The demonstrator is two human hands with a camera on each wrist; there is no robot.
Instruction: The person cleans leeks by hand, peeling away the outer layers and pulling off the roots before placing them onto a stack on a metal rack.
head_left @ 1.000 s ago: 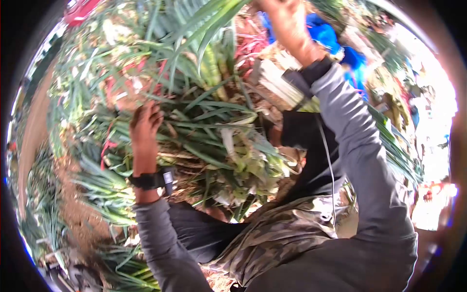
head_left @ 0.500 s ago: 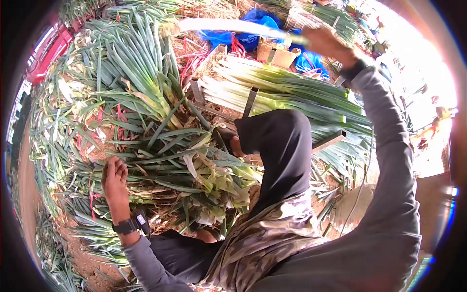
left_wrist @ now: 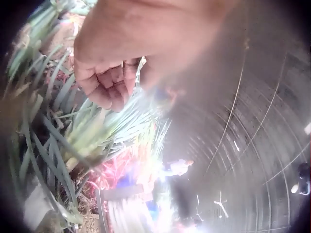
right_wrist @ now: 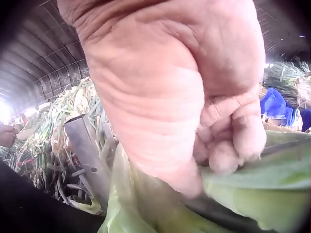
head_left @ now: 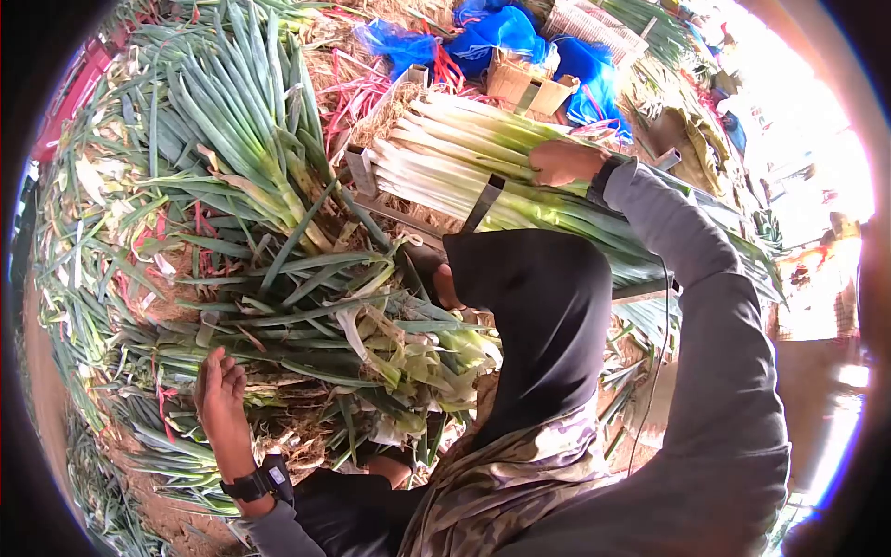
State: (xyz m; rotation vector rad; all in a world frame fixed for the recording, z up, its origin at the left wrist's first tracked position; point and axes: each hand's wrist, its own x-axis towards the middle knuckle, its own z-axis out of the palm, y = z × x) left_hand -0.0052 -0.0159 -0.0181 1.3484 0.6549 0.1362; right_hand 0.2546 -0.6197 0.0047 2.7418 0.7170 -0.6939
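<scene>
Grey sleeves [head_left: 724, 371]: nearest of all, one down each side of the head view, the right one reaching up and away.
Camouflage cloth [head_left: 520, 473]: bunched low in the middle, just under the black hood.
Black hood [head_left: 543, 306]: draped at the centre, between the two arms.
Wrist strap [head_left: 252, 483]: dark, wrapped round the left wrist at the lower left.
Left hand [head_left: 221, 395]: raised at the lower left with fingers loosely curled and nothing seen inside them in the wrist view [left_wrist: 112, 73]; sits against the edge of the loose leeks, well apart from the right hand.
Loose leeks [head_left: 306, 306]: heaped across the left and middle, long green leaves fanned out, pale yellowed ends turned toward the hood.
Right hand [head_left: 564, 162]: farther off at the upper right, laid on top of the trimmed leeks; curled tight over a pale green leaf in the wrist view [right_wrist: 184, 97].
Trimmed leeks [head_left: 445, 158]: stacked side by side inside the metal rack, white shafts pointing left, green tops trailing right under the right hand.
Metal rack [head_left: 484, 202]: grey uprights standing along the near side of the stack.
Cardboard box [head_left: 529, 88]: just beyond the rack.
Blue bags [head_left: 501, 32]: crumpled behind the box, near the top edge.
Woven basket [head_left: 594, 28]: farthest back, beside the bags.
</scene>
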